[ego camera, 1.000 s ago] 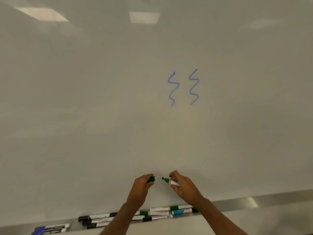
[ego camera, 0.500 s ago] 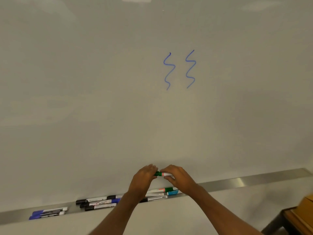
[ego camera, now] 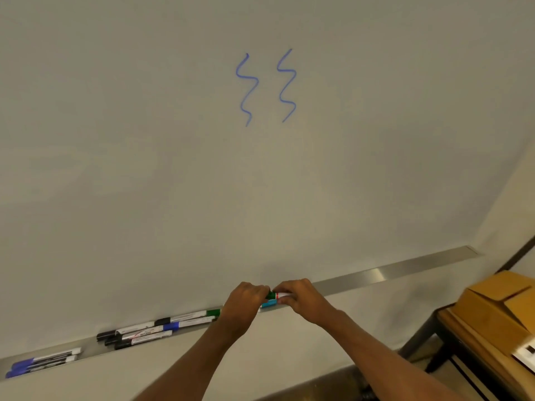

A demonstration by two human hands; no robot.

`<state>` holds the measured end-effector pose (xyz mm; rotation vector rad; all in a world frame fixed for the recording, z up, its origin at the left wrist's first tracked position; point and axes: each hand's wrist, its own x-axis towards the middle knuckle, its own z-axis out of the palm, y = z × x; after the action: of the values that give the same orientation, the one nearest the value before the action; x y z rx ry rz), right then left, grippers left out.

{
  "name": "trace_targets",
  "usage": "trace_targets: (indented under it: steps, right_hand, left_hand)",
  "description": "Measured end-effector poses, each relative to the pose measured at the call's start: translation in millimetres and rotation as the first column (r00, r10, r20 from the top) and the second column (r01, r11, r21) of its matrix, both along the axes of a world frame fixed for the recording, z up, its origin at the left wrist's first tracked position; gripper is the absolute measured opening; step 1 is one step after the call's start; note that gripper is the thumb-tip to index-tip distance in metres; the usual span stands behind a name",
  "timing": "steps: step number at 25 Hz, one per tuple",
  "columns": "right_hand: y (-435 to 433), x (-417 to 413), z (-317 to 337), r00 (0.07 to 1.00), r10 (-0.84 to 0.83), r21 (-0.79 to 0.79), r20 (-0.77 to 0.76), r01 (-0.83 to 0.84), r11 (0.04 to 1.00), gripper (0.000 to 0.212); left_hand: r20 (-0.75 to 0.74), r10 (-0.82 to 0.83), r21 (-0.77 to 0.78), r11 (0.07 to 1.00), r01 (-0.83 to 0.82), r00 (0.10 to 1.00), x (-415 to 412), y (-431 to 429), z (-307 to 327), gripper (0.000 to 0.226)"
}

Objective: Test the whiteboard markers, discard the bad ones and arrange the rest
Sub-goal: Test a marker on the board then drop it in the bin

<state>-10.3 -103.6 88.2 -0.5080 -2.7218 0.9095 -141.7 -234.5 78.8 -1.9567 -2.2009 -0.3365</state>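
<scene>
I read the whiteboard [ego camera: 173, 183] filling the view, with two blue squiggles [ego camera: 247, 88] well above the tray [ego camera: 390, 270], a steel ledge along the board's bottom edge. Cardboard boxes [ego camera: 492, 308] sit on a table [ego camera: 443, 319] past the tray's right end.

Left hand [ego camera: 246, 301] and right hand [ego camera: 302, 298] meet just above the tray's middle, fingers of both curled round one green marker [ego camera: 275, 295]. It has a white barrel, a red ring and a green end. Its long axis is roughly level, parallel to the tray, green end in the left hand, barrel in the right. Only a short stretch shows between them.

A marker pile [ego camera: 150, 331] lies in the tray left of the hands. Blue markers [ego camera: 43, 360] are at the tray's left end, and a cyan-capped marker [ego camera: 267, 304] sits in the tray under the hands.
</scene>
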Motion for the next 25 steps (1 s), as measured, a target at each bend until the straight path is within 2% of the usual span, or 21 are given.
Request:
trace_targets:
  steps: [3,5,9,10,12,14,18,21,25]
  right_hand:
    - [18,33,-16,0.998,-0.043,-0.043,0.050,0.045,0.998,0.029]
    - [31,57,-36,0.991,-0.099,-0.050,0.092,0.104,0.993,0.032]
    - [55,115,-95,0.927,-0.307,-0.046,0.217,0.324,0.945,0.030]
    - [60,127,-110,0.903,-0.347,-0.062,0.253,0.374,0.926,0.029]
    - [70,157,-148,0.841,-0.421,-0.104,0.340,0.479,0.872,0.028]
    - [74,181,-186,0.778,-0.473,-0.146,0.413,0.569,0.809,0.029]
    - [77,222,-264,0.620,-0.550,-0.233,0.560,0.754,0.614,0.031]
    - [75,248,-320,0.516,-0.575,-0.250,0.634,0.841,0.479,0.028]
    - [84,271,-374,0.391,-0.587,-0.205,0.708,0.910,0.359,0.022]
  left_hand:
    - [-0.031,-0.018,0.030,0.999,0.019,0.999,22,29,-22,0.033]
    - [-0.009,-0.002,0.011,1.000,0.002,1.000,45,50,-42,0.038]
    - [0.075,0.076,-0.220,0.974,-0.058,0.994,117,87,-88,0.073]
    - [0.071,0.081,-0.271,0.961,-0.059,0.994,133,92,-100,0.075]
    - [0.091,0.058,-0.418,0.908,-0.015,0.994,170,107,-135,0.068]
    - [0.126,0.078,-0.471,0.882,-0.009,0.989,199,118,-167,0.066]
    - [0.217,0.094,-0.613,0.788,0.061,0.972,245,138,-229,0.065]
    - [0.270,0.110,-0.673,0.732,0.106,0.956,271,147,-270,0.064]
    - [0.301,0.116,-0.726,0.671,0.148,0.947,290,158,-318,0.061]
